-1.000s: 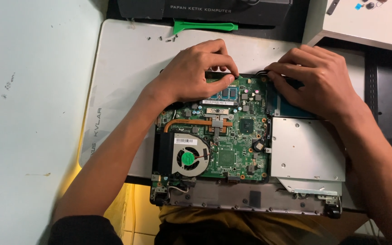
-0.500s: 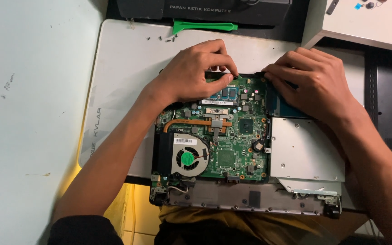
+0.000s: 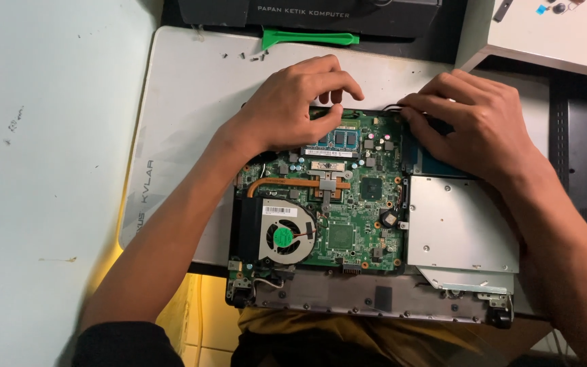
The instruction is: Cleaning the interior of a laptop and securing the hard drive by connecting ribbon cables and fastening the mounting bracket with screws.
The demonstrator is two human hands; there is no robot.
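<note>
An opened laptop base [image 3: 348, 299] lies on a white mat, its green motherboard [image 3: 348, 224] bare, with a round cooling fan [image 3: 285, 238], a copper heat pipe [image 3: 287, 182] and a memory module [image 3: 338, 141]. A silver optical drive [image 3: 460, 228] fills the right side. My left hand [image 3: 293, 109] rests on the board's far left edge, fingers curled and pinching at a small part near the memory module; what it holds is hidden. My right hand [image 3: 473, 126] lies over the blue-topped hard drive [image 3: 421, 163] at the far right corner, fingertips on a thin black cable [image 3: 392, 107].
The white desk mat [image 3: 185, 136] covers the pale table [image 3: 49, 170]. A green plastic pry tool [image 3: 310, 38] and a few loose screws [image 3: 256, 57] lie at the mat's far edge, before a black box [image 3: 307, 15]. A white shelf [image 3: 552, 34] with small parts stands far right.
My left hand's fingers have lifted slightly and spread from their pinch at the board's far edge. My right hand shifted a little along the cable. The laptop has stayed put.
</note>
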